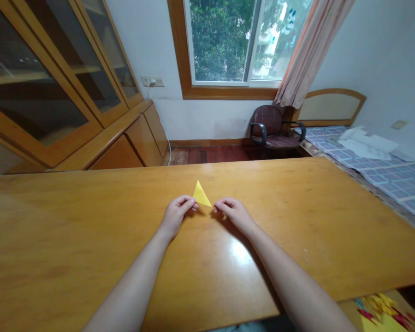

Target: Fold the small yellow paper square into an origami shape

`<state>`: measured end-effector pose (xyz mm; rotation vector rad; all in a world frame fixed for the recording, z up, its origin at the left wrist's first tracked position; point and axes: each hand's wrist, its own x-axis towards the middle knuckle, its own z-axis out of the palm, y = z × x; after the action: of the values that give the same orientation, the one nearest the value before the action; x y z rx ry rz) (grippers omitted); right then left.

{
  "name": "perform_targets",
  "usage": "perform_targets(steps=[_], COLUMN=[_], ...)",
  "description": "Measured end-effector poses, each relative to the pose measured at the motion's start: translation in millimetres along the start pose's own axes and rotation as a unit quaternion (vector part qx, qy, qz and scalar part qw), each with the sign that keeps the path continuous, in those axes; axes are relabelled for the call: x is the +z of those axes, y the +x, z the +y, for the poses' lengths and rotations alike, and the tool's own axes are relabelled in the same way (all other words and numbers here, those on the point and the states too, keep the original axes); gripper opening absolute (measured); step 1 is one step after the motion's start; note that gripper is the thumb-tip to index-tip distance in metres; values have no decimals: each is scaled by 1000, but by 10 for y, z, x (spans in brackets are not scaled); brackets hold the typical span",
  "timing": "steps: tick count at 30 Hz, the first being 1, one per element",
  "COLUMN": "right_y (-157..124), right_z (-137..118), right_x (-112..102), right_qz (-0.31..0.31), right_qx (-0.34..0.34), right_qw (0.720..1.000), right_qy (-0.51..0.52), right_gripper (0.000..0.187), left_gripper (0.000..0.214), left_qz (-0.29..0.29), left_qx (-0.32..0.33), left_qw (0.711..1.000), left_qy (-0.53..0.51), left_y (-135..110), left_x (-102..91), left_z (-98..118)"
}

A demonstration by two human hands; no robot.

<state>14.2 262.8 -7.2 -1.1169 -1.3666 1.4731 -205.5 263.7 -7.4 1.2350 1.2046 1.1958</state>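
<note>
A small yellow triangle of folded paper [202,195] is held up just above the wooden table, one point facing away from me. Its lower left corner is pinched between the thumb and fingers of my left hand [179,211]. At the lower right corner, my right hand [233,211] has its thumb and fingertips closed on the paper's tip. Both forearms reach in from the near edge, and shadows fall on the tabletop beneath the hands.
The wooden table [90,240] spans the foreground. At lower right lie yellow paper and several colourful folded pieces [380,309] on a lower surface. Beyond are a glass-door cabinet [100,115], a maroon armchair [271,124] and a bed [394,170] with a plaid cover.
</note>
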Motion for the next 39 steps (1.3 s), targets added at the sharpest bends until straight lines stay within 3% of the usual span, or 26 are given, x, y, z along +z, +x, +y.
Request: perform_targets(steps=[10, 15, 23, 39], right_y=[-17, -10, -15, 0], right_z=[-2, -22, -48, 1], right_x=[73, 63, 36, 7], right_qz=[-57, -21, 9, 26], right_qx=[-40, -36, -11, -24], right_qw=[998, 999, 999, 998], right_qy=[-4, -21, 43, 51], right_gripper=[35, 31, 33, 30], left_gripper=[27, 30, 27, 23], left_qz=[-143, -187, -199, -231], left_qx=[44, 56, 41, 6], left_qw=[975, 959, 958, 955], left_qy=[164, 206, 205, 187], left_y=[-73, -88, -105, -111], left_x=[88, 95, 105, 98], left_z=[41, 75, 149, 155])
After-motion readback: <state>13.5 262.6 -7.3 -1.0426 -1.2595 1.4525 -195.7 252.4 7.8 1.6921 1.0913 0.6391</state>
